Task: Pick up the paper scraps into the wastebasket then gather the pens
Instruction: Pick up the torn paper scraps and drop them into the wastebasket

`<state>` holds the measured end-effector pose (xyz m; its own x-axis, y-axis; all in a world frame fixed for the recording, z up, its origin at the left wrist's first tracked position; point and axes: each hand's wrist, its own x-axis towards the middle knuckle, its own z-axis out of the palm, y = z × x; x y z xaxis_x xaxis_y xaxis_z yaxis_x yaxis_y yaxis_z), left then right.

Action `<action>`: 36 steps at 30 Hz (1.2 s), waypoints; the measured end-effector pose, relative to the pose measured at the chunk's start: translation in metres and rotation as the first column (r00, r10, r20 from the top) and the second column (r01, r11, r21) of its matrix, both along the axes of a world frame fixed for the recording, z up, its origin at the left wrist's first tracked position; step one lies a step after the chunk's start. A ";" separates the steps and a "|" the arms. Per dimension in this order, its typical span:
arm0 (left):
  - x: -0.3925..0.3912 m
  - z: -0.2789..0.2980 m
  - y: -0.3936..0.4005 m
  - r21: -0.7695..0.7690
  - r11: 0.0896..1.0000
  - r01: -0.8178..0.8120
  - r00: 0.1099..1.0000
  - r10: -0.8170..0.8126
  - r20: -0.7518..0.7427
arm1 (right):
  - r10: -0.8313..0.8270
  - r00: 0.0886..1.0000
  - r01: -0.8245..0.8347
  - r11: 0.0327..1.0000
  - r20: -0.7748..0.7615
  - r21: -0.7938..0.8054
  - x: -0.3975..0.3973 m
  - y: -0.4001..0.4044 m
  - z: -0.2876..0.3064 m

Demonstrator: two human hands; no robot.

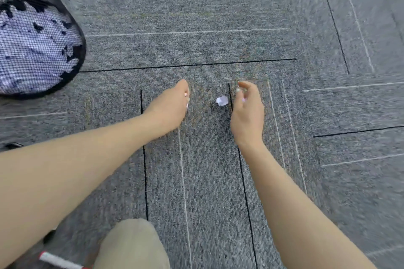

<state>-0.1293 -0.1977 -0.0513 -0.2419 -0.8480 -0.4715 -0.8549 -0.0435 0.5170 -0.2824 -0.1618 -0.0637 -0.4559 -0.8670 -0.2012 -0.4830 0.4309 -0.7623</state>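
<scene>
One small white crumpled paper scrap (222,100) lies on the grey carpet between my hands. My right hand (247,109) hovers just right of it, fingers curled and apart, holding nothing that I can see. My left hand (170,107) is a little to the scrap's left, fingers bent downward and loosely together; nothing shows in it. The black mesh wastebasket (80,50) stands at the far left, with white paper visible through its wall. A white pen (59,261) with a red band lies at the bottom left, partly hidden by my left forearm.
Grey carpet tiles (218,17) with black and white lines cover the whole floor. My knee in beige trousers (133,244) shows at the bottom centre. A small dark object (13,145) sits at the left edge under the basket.
</scene>
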 end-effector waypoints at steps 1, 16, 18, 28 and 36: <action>0.004 0.003 0.004 0.040 0.998 -0.051 0.998 0.053 -0.041 | 0.079 0.993 -0.075 0.996 -0.089 0.049 0.003 0.003 -0.002; 0.051 0.077 0.040 0.169 0.842 -0.512 0.700 0.523 -0.487 | -0.005 0.999 0.001 0.996 -0.052 -0.090 0.056 -0.014 0.016; 0.056 0.110 0.028 0.012 0.862 -0.507 0.719 0.430 -0.546 | 0.056 0.984 -0.021 0.979 0.169 -0.204 0.092 -0.035 0.058; 0.182 0.285 -0.080 -0.395 0.506 -0.767 0.636 0.519 -0.571 | 0.627 0.773 -0.503 0.700 0.099 -0.507 0.253 -0.148 0.270; 0.281 0.265 -0.086 0.200 0.717 -0.667 0.668 0.695 -0.265 | 0.798 0.602 -0.793 0.599 0.001 -0.111 0.306 -0.155 0.271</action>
